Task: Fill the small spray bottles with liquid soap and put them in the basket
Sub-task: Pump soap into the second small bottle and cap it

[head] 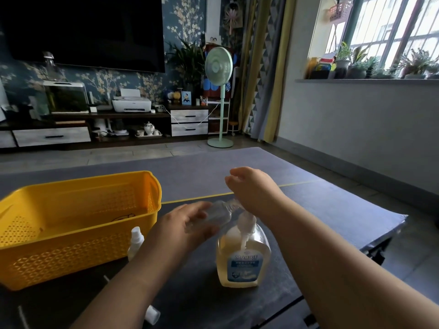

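Dark table (320,210). Yellow basket (71,260) on its left side. Soap pump bottle (242,260) stands upright, right of the basket and apart from it. Right hand (251,188): palm heel on the pump head, fingers loose, gripping nothing. Left hand (187,224) wrapped around 1 small clear spray bottle (219,213), tilted, neck at the pump spout. 2nd small bottle (136,243) upright just beside the basket's near right corner. White cap (153,314) lying near the table's front edge.

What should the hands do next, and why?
Probably press the pump down. The right hand rests on it, atop the soap bottle, and the left hand holds the small spray bottle tilted, its mouth up at the pump, looking empty.
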### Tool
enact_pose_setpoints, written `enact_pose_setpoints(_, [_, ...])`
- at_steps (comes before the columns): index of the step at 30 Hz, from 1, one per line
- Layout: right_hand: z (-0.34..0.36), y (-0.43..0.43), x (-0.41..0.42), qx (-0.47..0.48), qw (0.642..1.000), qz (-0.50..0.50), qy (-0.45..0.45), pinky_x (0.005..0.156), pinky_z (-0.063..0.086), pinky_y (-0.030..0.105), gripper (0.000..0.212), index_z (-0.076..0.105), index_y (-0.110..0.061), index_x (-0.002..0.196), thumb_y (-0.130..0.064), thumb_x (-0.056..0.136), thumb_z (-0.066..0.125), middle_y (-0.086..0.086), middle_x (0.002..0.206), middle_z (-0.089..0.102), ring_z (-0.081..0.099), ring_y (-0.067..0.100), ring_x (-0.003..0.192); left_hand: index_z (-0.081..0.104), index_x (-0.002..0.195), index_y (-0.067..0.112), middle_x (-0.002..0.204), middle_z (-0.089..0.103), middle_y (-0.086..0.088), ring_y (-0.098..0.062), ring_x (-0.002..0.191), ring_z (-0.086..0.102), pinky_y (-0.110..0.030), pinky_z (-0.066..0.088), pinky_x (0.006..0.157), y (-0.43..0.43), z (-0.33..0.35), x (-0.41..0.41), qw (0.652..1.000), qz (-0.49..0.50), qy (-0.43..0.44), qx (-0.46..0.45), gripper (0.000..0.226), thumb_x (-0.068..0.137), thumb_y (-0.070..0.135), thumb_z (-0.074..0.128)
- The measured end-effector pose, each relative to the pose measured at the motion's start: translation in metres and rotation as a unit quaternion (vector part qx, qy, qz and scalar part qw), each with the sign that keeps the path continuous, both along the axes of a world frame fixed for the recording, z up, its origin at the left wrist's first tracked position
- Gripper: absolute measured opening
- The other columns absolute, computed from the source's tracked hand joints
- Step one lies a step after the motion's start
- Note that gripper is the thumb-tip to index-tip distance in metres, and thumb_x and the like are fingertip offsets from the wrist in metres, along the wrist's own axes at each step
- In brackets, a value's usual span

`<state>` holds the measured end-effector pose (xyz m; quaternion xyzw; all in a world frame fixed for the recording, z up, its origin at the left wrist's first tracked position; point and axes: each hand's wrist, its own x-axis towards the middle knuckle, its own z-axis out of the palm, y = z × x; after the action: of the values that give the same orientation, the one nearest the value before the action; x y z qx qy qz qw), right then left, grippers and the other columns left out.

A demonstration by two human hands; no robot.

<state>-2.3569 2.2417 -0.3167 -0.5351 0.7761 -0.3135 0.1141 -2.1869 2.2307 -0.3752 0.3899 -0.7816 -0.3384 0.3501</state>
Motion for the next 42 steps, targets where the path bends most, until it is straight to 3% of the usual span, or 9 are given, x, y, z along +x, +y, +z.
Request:
enact_pose_setpoints(2, [0.004,0.001,-0.001,0.015,1.000,0.014,-0.014,0.065,0.037,0.030,0.031,0.062,-0.013,0.080,-0.032,0.097,0.044,0.005,0.079,0.056,0.049,0.025,0.082,0.051,0.124,0.039,0.113,0.057,0.017,-0.004,0.103,0.054,-0.027,0.048,0.088,0.001,0.001,-0.002,1.000,0.001,0.002,0.006,0.044,0.082,0.038,0.065])
enact_pose_setpoints(5, [0.012,0.003,-0.004,0.024,1.000,0.017,-0.011,0.069,0.037,0.030,0.046,0.066,-0.001,0.104,-0.040,0.100,0.042,0.014,0.087,0.061,0.050,0.024,0.079,0.051,0.125,0.038,0.115,0.057,0.015,-0.007,0.105,0.054,-0.029,0.049,0.089,0.000,0.001,-0.003,0.999,0.003,0.009,0.033,0.045,0.082,0.038,0.064])
enact_pose_setpoints(7, [0.014,-0.001,-0.004,0.022,0.999,0.013,0.021,0.068,0.038,0.032,0.046,0.063,-0.002,0.092,-0.040,0.101,0.038,0.014,0.083,0.058,0.052,0.028,0.082,0.051,0.123,0.039,0.114,0.057,0.016,-0.007,0.106,0.055,-0.030,0.050,0.090,-0.002,0.000,-0.004,0.999,0.000,0.011,0.040,0.045,0.080,0.043,0.064])
enact_pose_setpoints(11, [-0.004,-0.006,-0.002,0.054,0.996,0.000,0.068,0.071,0.040,0.036,0.034,0.040,-0.012,0.073,-0.029,0.102,0.033,0.005,0.076,0.046,0.048,0.029,0.084,0.045,0.109,0.052,0.101,0.050,0.032,0.007,0.095,0.051,-0.014,0.044,0.079,0.000,-0.001,-0.004,1.000,-0.016,0.004,0.022,0.046,0.065,0.062,0.054])
enact_pose_setpoints(15, [-0.016,-0.006,-0.001,0.050,0.997,-0.012,0.053,0.064,0.034,0.034,0.039,0.034,-0.017,0.063,-0.033,0.098,0.033,0.001,0.067,0.040,0.043,0.029,0.077,0.047,0.118,0.049,0.107,0.050,0.028,0.005,0.101,0.049,-0.011,0.039,0.077,-0.003,-0.006,-0.004,1.000,-0.009,-0.025,0.008,0.041,0.080,0.048,0.062])
enact_pose_setpoints(24, [-0.007,-0.005,0.000,0.017,0.998,-0.023,0.047,0.056,0.030,0.032,0.035,0.035,-0.015,0.059,-0.027,0.092,0.038,0.002,0.063,0.041,0.041,0.026,0.068,0.046,0.118,0.049,0.105,0.048,0.030,0.007,0.097,0.049,-0.003,0.033,0.071,0.001,-0.001,-0.003,1.000,-0.008,-0.015,-0.001,0.052,0.068,0.062,0.052])
enact_pose_setpoints(30, [-0.001,-0.007,0.000,0.007,0.998,-0.014,0.067,0.053,0.027,0.031,0.035,0.033,-0.016,0.060,-0.027,0.092,0.036,0.003,0.063,0.040,0.040,0.028,0.070,0.046,0.120,0.048,0.106,0.048,0.028,0.014,0.089,0.046,0.000,0.029,0.065,0.002,0.004,-0.003,1.000,0.001,-0.022,-0.009,0.044,0.078,0.056,0.055])
enact_pose_setpoints(36, [-0.018,-0.003,-0.003,0.026,0.997,-0.011,0.073,0.051,0.027,0.029,0.035,0.032,-0.016,0.062,-0.024,0.096,0.034,0.003,0.065,0.038,0.039,0.028,0.073,0.048,0.127,0.041,0.107,0.049,0.028,0.013,0.093,0.046,-0.005,0.035,0.074,-0.005,-0.010,-0.003,0.999,-0.015,-0.032,-0.007,0.048,0.081,0.047,0.061])
enact_pose_setpoints(42, [-0.018,0.001,0.000,0.003,0.995,0.007,0.098,0.060,0.035,0.033,0.021,0.038,-0.011,0.075,-0.013,0.096,0.038,0.008,0.078,0.044,0.041,0.029,0.078,0.045,0.122,0.047,0.103,0.045,0.032,0.016,0.089,0.043,-0.004,0.034,0.073,-0.003,-0.010,-0.003,0.999,-0.016,-0.031,-0.012,0.043,0.081,0.050,0.059])
